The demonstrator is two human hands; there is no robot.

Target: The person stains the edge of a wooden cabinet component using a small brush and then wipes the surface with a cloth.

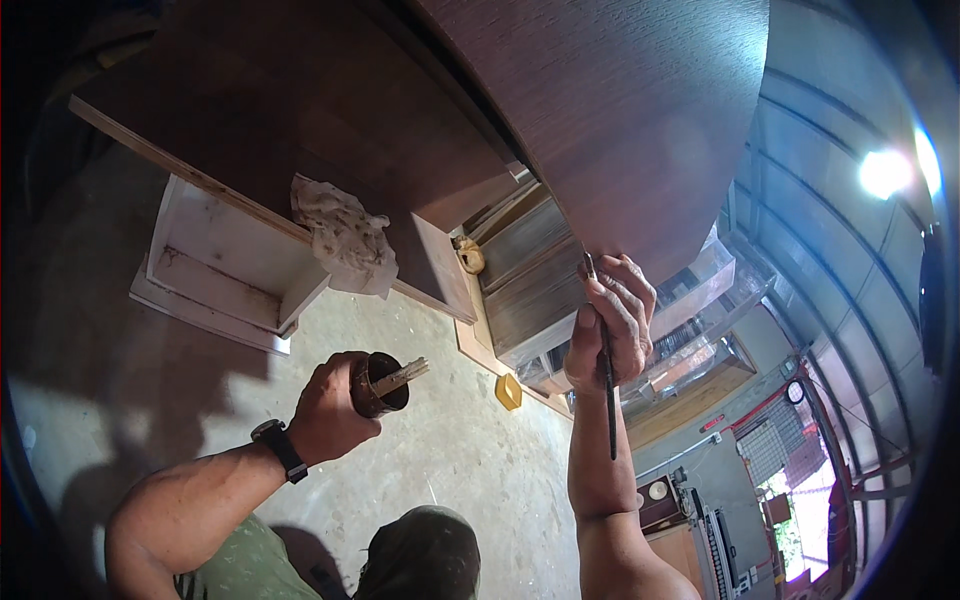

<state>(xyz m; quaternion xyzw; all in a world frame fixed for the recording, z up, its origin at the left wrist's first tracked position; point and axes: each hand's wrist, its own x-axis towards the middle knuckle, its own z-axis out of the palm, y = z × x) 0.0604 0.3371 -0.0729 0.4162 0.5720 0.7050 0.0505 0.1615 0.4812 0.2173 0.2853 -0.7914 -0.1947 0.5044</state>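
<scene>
Brown panel [620,110] edge hides brush [606,360] tip; right hand [612,320] grip holds brush, left hand [335,405] grip holds cup [378,384]

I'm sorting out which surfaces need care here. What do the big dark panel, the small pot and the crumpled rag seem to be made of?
The dark panel looks like wood or veneered board: fine straight grain, matt brown stain. The small pot in the left hand seems to be metal or plastic, dark and stained; hard to tell. The rag looks like soft woven cloth, off-white and creased.

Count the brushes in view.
2: a thin brush held by the right hand against the dark panel, another standing in the cup held by the left hand. The cup may hide more.
</scene>
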